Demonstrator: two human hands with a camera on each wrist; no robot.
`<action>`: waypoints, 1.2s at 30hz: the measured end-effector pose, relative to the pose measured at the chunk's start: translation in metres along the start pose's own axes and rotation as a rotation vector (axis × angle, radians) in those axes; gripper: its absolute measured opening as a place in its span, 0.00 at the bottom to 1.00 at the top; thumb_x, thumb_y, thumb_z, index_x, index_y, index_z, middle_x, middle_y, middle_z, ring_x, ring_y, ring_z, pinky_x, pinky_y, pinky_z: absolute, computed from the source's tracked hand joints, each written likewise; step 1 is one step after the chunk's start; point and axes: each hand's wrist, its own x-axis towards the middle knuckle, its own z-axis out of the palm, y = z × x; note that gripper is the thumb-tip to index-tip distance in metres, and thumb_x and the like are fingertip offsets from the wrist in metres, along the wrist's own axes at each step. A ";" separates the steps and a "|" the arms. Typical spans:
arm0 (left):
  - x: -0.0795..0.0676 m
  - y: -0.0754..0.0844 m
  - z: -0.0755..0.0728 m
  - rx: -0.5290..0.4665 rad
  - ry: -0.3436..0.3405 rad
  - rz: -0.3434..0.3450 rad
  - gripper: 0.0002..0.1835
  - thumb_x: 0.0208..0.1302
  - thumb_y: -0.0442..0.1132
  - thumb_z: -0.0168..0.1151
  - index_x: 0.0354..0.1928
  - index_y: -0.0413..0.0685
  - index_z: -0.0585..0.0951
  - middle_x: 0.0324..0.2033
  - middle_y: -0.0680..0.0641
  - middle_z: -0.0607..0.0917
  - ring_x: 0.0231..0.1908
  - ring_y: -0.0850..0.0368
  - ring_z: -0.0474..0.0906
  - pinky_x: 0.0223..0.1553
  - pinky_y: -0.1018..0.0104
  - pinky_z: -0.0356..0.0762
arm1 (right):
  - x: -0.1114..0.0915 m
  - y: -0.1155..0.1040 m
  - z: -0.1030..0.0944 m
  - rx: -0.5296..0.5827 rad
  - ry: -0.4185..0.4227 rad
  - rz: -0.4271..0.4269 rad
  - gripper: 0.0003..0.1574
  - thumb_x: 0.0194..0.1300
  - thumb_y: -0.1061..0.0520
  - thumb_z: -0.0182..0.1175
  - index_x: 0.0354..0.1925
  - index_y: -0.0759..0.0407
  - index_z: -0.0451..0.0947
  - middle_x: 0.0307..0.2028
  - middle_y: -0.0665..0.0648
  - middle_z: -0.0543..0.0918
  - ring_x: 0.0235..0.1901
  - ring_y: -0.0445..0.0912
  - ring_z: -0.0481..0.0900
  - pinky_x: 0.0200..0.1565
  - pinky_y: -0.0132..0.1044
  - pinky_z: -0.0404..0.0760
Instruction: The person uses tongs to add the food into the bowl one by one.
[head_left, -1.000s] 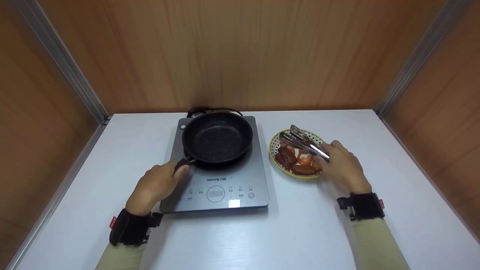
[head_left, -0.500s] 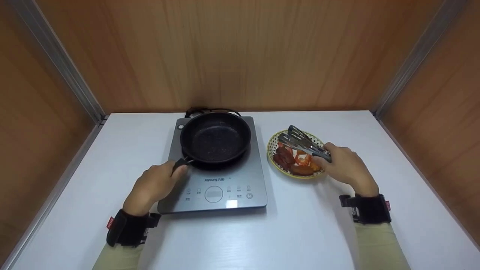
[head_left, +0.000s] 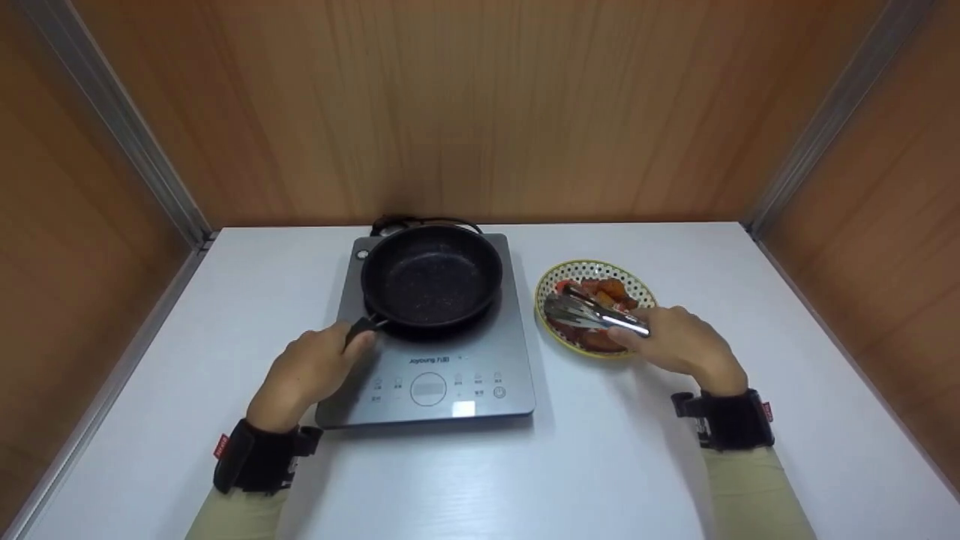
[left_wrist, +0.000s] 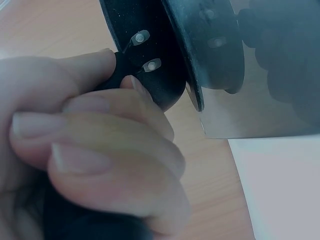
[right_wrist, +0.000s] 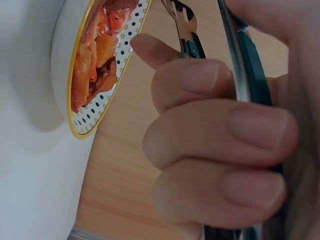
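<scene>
In the head view my left hand (head_left: 311, 371) grips the black handle (head_left: 363, 327) of a frying pan (head_left: 433, 274). No food shows inside the pan. In the left wrist view, curled fingers (left_wrist: 120, 145) wrap that handle near the riveted pan wall (left_wrist: 145, 50). My right hand (head_left: 686, 341) holds metal tongs (head_left: 589, 311) whose slotted tips lie over the food in a yellow-rimmed, dotted bowl (head_left: 551, 281). Brown and red-orange food pieces (head_left: 600, 341) fill the bowl. Whether the tips pinch a piece, I cannot tell. The right wrist view shows fingers (right_wrist: 220, 135) curled round the tongs (right_wrist: 250, 65).
Beneath the pan is a grey induction cooker (head_left: 487, 337), its touch controls facing the front. A black cable (head_left: 450, 220) runs behind it. The white table (head_left: 480, 480) is enclosed by wood-patterned panels (head_left: 450, 112) at the back and both sides.
The tongs have come down and forward from the bowl's back part onto the food at its left, and their arms are nearer together. My left hand and the pan stay put.
</scene>
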 end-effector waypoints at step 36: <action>0.001 0.002 0.002 -0.001 -0.008 -0.005 0.22 0.85 0.56 0.49 0.44 0.43 0.76 0.31 0.43 0.82 0.32 0.47 0.77 0.31 0.53 0.71 | 0.003 -0.002 0.010 -0.053 -0.061 0.040 0.40 0.80 0.33 0.54 0.68 0.64 0.78 0.60 0.69 0.84 0.60 0.68 0.81 0.56 0.66 0.78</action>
